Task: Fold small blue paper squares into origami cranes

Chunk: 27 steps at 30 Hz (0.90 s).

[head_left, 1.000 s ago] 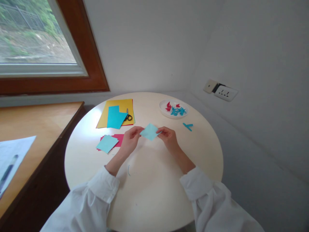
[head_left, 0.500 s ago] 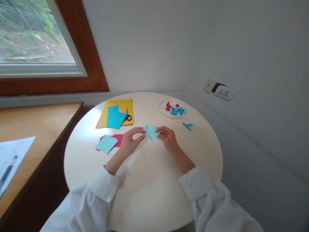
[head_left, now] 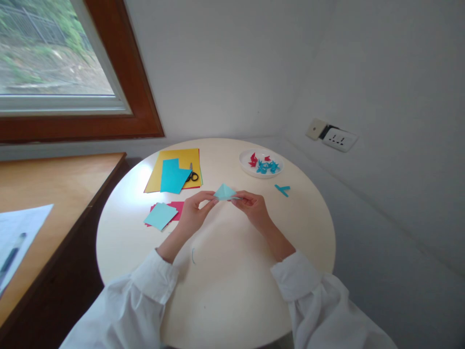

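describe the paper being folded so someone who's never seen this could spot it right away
On the round table, look between the left hand and right hand. The folded paper is pinched there, raised off the table. Unlike the flat light blue square lying to the left, it forms a small peaked triangle.

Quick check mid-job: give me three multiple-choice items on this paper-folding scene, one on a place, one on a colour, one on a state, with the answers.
1. Where do the scissors lie?
A. on the yellow paper
B. in the white dish
C. on the wooden desk

2. What colour is the small paper between the hands?
A. red
B. yellow
C. light blue

3. How is that paper held?
A. flat on the round table
B. pinched by both hands
C. by one hand only

Answers: 1 A, the black handles rest on the yellow sheet. 2 C, it is pale blue. 3 B, the left hand and right hand each grip an end above the table.
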{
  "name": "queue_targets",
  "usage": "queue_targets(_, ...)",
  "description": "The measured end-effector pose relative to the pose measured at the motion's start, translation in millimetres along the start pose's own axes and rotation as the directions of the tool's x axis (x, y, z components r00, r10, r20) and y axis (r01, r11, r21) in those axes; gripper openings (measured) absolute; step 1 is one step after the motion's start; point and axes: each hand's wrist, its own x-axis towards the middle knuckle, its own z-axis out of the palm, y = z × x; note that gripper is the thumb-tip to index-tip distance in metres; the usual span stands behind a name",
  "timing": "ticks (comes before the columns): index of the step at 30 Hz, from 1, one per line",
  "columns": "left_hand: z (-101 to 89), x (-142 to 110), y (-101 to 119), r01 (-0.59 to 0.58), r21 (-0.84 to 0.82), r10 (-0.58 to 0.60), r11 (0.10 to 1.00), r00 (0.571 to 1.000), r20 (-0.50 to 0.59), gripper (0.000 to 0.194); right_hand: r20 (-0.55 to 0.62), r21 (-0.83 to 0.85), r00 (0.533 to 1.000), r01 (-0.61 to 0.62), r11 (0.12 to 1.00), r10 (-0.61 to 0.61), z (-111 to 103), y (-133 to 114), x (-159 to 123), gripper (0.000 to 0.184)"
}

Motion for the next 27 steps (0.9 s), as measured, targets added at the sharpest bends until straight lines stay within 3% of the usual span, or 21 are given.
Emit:
queue_targets(12,5.5,-4,6,0.126,-0.095,-0.125,0.988,0.992,0.017,0.019,-0.108,-0.093,0.994,0.002,0.996,-0.012,4,4,-1,0.015)
queue_targets(19,7.5,-4,5,0.304,-0.248,-0.291,0.920,0.953,0.087,0.061,-0.037,-0.115,0.999,0.006,0.993,-0.010,6,3,-4,0.014)
queue_targets(27,10.4,-4,-7,0.331,-0.288,-0.318,0.899,0.944,0.089,0.043,0.012,-0.147,1.000,-0.004,0.989,0.006,9,1,-5,0.017)
